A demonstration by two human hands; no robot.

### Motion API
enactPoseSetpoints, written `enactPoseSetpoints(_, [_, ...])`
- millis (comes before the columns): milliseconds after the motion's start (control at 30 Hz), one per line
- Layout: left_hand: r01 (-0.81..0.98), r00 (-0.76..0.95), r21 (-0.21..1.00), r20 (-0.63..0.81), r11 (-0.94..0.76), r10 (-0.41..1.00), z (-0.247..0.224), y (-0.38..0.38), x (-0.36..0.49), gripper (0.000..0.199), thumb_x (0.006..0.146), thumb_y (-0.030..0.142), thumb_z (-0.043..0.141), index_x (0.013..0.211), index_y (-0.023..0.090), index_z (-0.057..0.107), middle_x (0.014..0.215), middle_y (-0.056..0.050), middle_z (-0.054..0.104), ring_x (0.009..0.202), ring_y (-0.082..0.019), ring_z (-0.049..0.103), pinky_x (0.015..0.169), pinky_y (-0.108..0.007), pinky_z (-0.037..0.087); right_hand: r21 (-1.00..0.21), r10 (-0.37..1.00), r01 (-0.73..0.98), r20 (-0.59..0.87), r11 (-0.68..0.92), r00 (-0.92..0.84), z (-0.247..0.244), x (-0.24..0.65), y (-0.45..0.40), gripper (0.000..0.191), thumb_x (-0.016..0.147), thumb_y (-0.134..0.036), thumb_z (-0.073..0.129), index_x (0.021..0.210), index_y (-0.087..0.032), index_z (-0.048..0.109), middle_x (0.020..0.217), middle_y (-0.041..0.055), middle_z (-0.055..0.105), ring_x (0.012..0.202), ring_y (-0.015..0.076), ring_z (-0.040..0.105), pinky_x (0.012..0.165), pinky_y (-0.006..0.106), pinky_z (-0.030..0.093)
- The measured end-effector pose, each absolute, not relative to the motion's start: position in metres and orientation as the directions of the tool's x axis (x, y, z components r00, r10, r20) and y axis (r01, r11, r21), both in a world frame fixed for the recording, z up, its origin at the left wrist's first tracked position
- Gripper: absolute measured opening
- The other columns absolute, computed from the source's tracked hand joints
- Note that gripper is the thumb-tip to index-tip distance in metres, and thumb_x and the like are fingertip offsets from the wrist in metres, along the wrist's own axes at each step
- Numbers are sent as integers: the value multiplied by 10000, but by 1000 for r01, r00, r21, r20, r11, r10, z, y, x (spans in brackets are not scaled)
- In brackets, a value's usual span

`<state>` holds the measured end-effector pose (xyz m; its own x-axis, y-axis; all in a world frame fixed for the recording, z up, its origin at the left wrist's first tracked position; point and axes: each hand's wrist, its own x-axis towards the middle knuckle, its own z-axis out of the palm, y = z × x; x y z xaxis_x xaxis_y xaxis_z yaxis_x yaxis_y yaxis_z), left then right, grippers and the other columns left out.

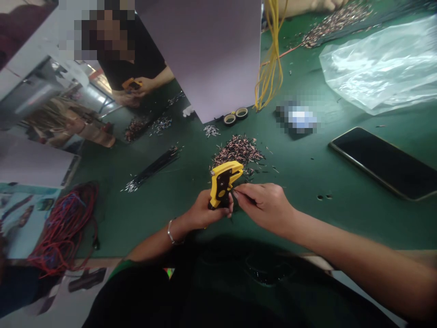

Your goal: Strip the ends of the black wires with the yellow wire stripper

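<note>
1. Head view, key relation. The yellow-and-black wire tool (221,184) stands in the left grip (202,211); a thin dark wire (233,189) lies just to its right, between the tool and the right fingertips. The right grip (268,204) is the nearer of the two to this wire.

2. Head view, axes. The tool's long axis runs from its handle, near and left, to its yellow head, far and slightly right. The wire shows only as a short length, so its own axis cannot be told; nor can contact with the tool's mouth.

3. Head view, left grip. The fingers are closed around the handle, the forearm entering from the near left with a bracelet (171,232) at the wrist.

4. Head view, right grip. Thumb and forefinger appear pinched on the wire, pointing left toward the tool; the forearm slants in from the near right.

5. Head view, surroundings. On the green surface (297,173), a pile of copper-and-black clippings (241,150) lies just beyond the tool. A bundle of black wires (153,168) lies to the left, its pale ends toward the near left; a phone (385,161) lies well to the right.
</note>
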<state>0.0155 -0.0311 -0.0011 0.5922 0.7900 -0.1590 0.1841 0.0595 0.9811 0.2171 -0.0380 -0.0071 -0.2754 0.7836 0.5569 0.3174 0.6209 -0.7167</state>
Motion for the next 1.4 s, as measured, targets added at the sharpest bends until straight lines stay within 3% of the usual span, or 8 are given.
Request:
enactPoseSetpoints(300, [324,492,945,-209,45,845,-3,-35,15,224,761,306,748,704,140,608,549,-6,608,497,-116,562,514,-228,465,-722,809,371,482,585,-338,-11,217,-39,279,938,-180,476,702,-187,624,569,8,633,513,112,574,516,238,402])
enactPoseSetpoints(533, [271,405,934,-330,233,853,-4,-36,15,297,712,335,804,679,139,583,459,27,560,383,-91,507,415,-202,423,-752,819,329,490,571,-299,-9,217,-40,255,912,-145,511,721,-168,679,637,35,694,542,118,607,539,236,448])
enactPoseSetpoints(633, [159,364,939,-342,304,866,-6,-35,13,301,740,354,784,713,137,578,452,31,554,356,-95,495,391,-211,420,-789,834,286,471,544,-287,-7,219,-39,238,909,-139,522,787,-155,727,668,41,713,579,127,639,565,238,482])
enactPoseSetpoints(900, [-157,572,858,-325,490,753,-4,-26,8,232,668,186,745,860,96,649,633,-37,645,512,-170,606,532,-329,530,-980,971,97,152,172,-182,-1,230,-27,246,908,-305,563,894,-158,759,462,-55,506,432,92,470,467,243,416])
enactPoseSetpoints(1233, [-164,714,806,-300,568,633,-6,-23,0,270,643,227,765,864,112,663,620,-51,642,515,-182,611,531,-326,524,-994,973,-97,77,57,-220,0,238,-25,172,887,-280,526,925,-158,642,528,-39,559,460,91,444,433,245,328])
enactPoseSetpoints(1400, [-161,752,768,-311,620,581,-6,-23,1,288,617,234,777,862,118,680,618,-58,653,517,-193,624,539,-334,531,-994,965,-101,71,46,-252,0,236,-26,172,901,-296,535,916,-159,637,566,-20,617,440,76,426,431,240,340])
